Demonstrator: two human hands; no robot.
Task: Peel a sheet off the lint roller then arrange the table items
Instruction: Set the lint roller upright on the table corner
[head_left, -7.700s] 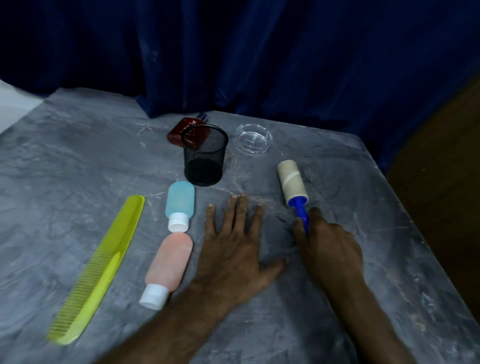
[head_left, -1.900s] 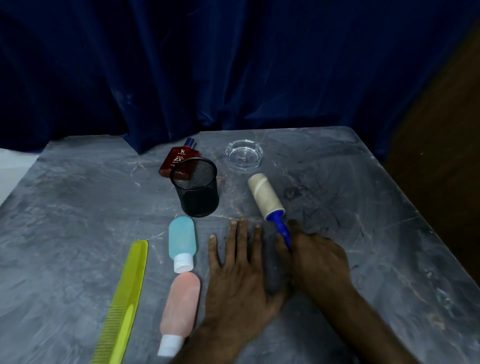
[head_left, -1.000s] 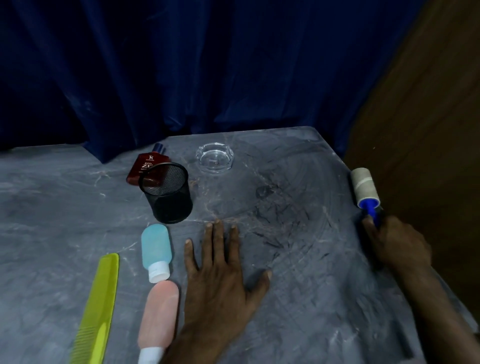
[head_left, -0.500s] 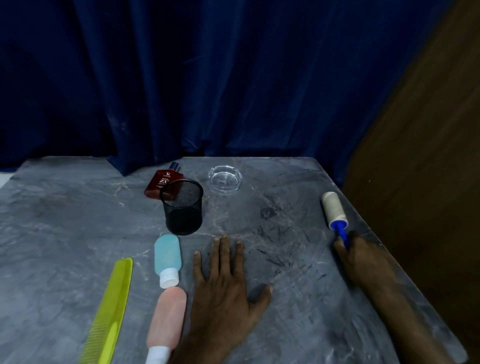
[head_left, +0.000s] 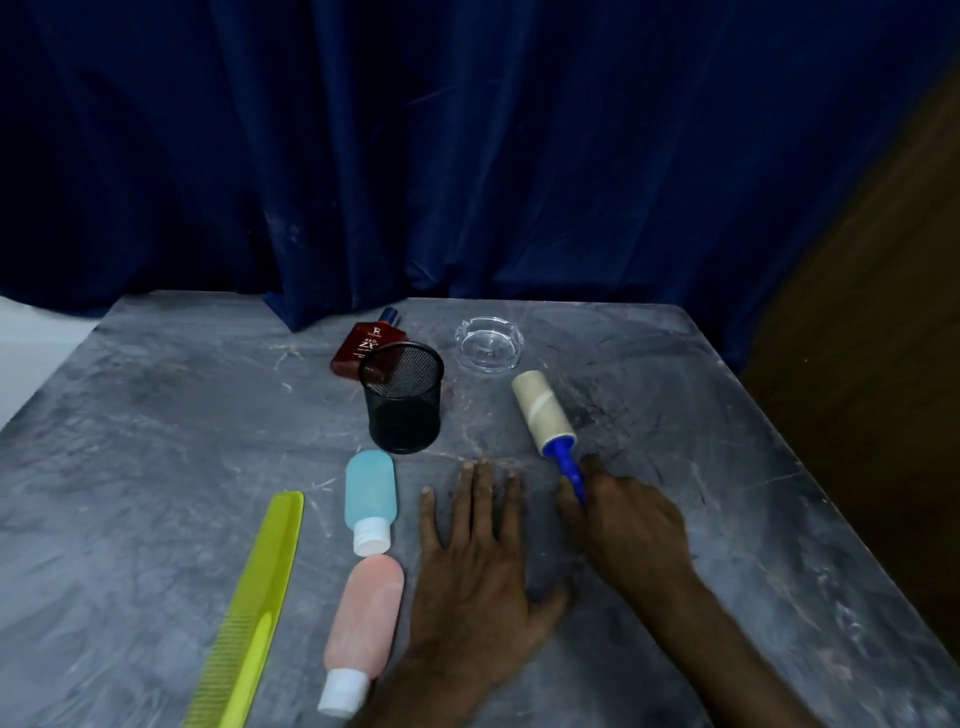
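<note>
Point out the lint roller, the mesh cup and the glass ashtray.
lint roller (head_left: 543, 410), head view, on the beige paper roll.
mesh cup (head_left: 404, 415), head view, on its black outer wall.
glass ashtray (head_left: 489, 344), head view, on its clear base.

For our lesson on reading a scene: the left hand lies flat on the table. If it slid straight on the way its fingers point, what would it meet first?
Probably the black mesh cup: the left hand points just right of it, so depth is uncertain.
</note>
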